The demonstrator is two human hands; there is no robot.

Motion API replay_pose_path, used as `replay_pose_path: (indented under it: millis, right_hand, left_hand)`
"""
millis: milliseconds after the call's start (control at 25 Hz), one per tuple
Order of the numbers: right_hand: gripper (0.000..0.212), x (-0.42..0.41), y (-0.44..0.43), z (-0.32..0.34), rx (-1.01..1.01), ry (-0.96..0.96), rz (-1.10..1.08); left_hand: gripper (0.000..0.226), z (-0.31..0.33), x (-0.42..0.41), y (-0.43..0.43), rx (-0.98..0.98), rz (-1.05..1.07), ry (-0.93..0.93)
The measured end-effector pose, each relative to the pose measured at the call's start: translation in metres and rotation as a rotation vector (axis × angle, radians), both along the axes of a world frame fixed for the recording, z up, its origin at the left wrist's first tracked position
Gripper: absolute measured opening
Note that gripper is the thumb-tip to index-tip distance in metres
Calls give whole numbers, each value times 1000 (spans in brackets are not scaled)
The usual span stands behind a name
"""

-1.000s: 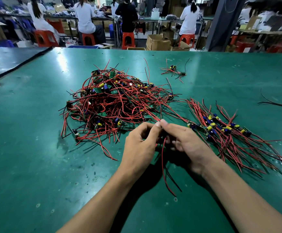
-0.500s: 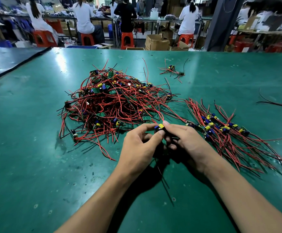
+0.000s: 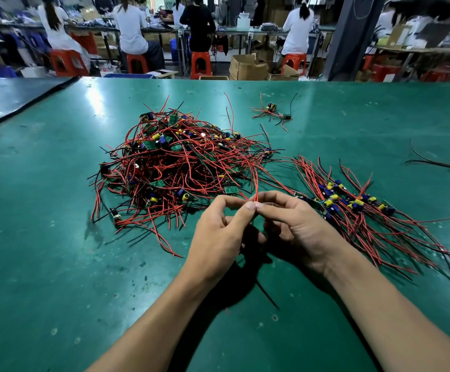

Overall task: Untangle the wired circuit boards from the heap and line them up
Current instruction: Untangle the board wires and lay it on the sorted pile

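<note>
Both hands are held together above the green counter [image 3: 44, 237], just at the near edge of the heap [image 3: 175, 167] of red-wired boards, which lies at 11 o'clock from them. The grip of the left hand [image 3: 218, 232] is closed in a thumb-and-forefinger pinch on a red wire [image 3: 254, 183]; the grip of the right hand [image 3: 296, 229] is closed on the same wire, fingertip against fingertip. From the pinch the wire is seen to run up toward 12 o'clock and into the heap's edge. A black wire [image 3: 268, 296] trails from beneath the hands toward 6 o'clock; whether a board is held in the palms cannot be told, as that area is hidden. A row of boards [image 3: 352, 210] already laid out is noted at 3 o'clock, touching the right hand's far side, wires fanned toward 4 o'clock. A small cluster [image 3: 272, 111] lies well apart at 1 o'clock. The step in hand is judged to be the freeing of one unit's leads from the tangle; most of the heap is unsorted. The next move is judged to call for a steady pull away from the heap, with crossed wires eased off, then placement beside the row.
</note>
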State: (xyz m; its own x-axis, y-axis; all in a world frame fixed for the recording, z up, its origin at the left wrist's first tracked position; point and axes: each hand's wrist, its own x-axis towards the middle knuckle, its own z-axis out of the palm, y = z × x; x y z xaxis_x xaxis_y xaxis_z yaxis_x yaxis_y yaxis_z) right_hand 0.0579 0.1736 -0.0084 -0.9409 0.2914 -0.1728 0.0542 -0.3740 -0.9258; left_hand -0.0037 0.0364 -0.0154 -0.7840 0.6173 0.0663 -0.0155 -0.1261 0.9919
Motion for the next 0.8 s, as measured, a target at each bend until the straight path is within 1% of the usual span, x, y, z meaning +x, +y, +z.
replay_pose_path:
  millis: [80, 160, 200, 320, 360, 480, 560, 640, 720, 800]
  right_hand:
    - [19, 1, 2, 0, 0, 9, 3]
    - [20, 2, 4, -2, -42, 20, 10]
    - [20, 1, 4, -2, -71, 32, 12]
    - [20, -1, 6, -2, -145, 67, 3]
    - [21, -2, 8, -2, -133, 66, -21]
    - [28, -3, 10, -3, 11, 47, -96]
    - [32, -3, 9, -5, 62, 39, -87]
    - [29, -2, 5, -5, 80, 40, -58]
    - [23, 0, 4, -3, 42, 69, -28]
    - [18, 1, 3, -1, -43, 70, -2]
  left_hand:
    - [20, 0, 0, -1, -6, -88, -20]
    - [21, 1, -1, -2, 48, -166, -100]
    - [21, 2, -2, -3, 63, -177, -111]
    - [18, 1, -4, -1, 13, -120, -7]
    - [16, 1, -5, 0, -9, -112, 14]
    - [11, 1, -6, 0, -58, -103, 20]
    - [14, 1, -7, 1, -69, -105, 14]
    - [17, 0, -7, 1, -81, -117, 23]
    - [15, 0, -8, 1, -87, -113, 29]
    - [14, 0, -7, 1, -71, -102, -2]
